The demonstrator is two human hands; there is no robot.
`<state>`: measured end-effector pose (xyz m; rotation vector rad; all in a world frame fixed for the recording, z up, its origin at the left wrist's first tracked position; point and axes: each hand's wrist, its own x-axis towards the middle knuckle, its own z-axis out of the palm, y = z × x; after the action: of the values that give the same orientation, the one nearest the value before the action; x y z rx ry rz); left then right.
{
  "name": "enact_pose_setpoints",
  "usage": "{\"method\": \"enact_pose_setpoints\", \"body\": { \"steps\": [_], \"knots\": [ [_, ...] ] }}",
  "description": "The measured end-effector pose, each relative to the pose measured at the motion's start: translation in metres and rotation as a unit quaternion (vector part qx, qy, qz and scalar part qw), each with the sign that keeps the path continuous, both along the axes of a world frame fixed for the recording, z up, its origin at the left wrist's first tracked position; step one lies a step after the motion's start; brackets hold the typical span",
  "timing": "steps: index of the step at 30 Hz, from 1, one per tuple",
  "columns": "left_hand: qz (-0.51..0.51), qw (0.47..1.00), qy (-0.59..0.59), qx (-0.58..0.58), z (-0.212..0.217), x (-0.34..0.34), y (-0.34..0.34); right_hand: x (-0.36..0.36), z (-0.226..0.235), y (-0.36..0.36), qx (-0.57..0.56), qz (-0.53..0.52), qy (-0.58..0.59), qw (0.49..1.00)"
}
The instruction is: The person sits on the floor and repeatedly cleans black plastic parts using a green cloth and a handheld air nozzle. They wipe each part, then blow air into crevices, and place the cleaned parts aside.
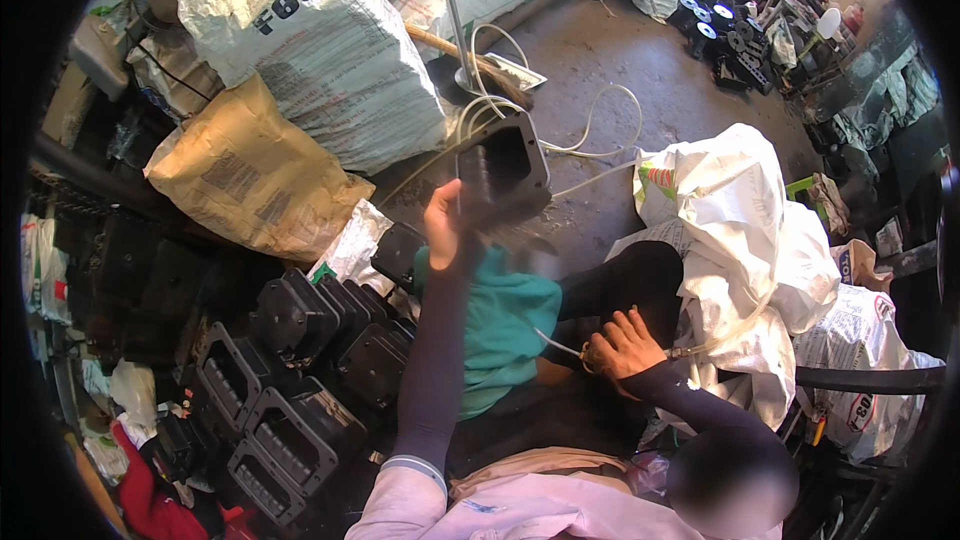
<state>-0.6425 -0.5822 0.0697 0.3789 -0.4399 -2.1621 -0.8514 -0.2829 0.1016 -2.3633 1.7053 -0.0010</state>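
Observation:
My left hand (443,223) is raised in front of me, its fingers closed on the side of a black plastic housing (492,202). The housing is a deep, open box with a flanged rim, and its hollow faces up and to the right. Lower and to the right, over my lap, my right hand (624,346) is wrapped round an air blow gun. Its thin pale nozzle (556,342) points up and left, apart from the housing. A clear hose (722,336) runs from behind that hand. Teal cloth (508,335) lies over my leg beneath the left forearm.
Several similar black housings (285,440) are stacked at my lower left. A brown paper sack (262,175) and large white sacks (310,50) stand beyond them. Pale tubing (600,145) loops across the floor near a broom (505,80). White sacks (725,200) crowd the right, with black parts (715,20) behind.

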Motion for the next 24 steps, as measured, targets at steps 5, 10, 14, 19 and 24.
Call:
{"method": "enact_pose_setpoints", "body": {
  "steps": [5, 10, 14, 19, 24],
  "knots": [
    [-0.029, 0.993, 0.090, 0.070, -0.005, 0.011, -0.009, -0.015, 0.065, -0.026, -0.028, -0.026, -0.101, 0.994],
    [-0.043, 0.978, 0.199, 0.055, -0.016, 0.006, -0.015, -0.031, 0.166, -0.068, 0.034, -0.150, -0.205, 0.967],
    [0.006, 0.991, 0.120, 0.056, -0.020, -0.005, -0.012, -0.028, 0.177, -0.133, 0.072, -0.188, -0.327, 0.924],
    [0.024, 0.975, 0.183, 0.123, -0.019, -0.012, -0.013, -0.009, 0.155, -0.201, 0.171, -0.213, -0.341, 0.900],
    [0.032, 0.997, 0.071, 0.020, -0.022, -0.012, -0.016, 0.001, 0.167, -0.231, 0.183, -0.133, -0.231, 0.946]
  ]
}}
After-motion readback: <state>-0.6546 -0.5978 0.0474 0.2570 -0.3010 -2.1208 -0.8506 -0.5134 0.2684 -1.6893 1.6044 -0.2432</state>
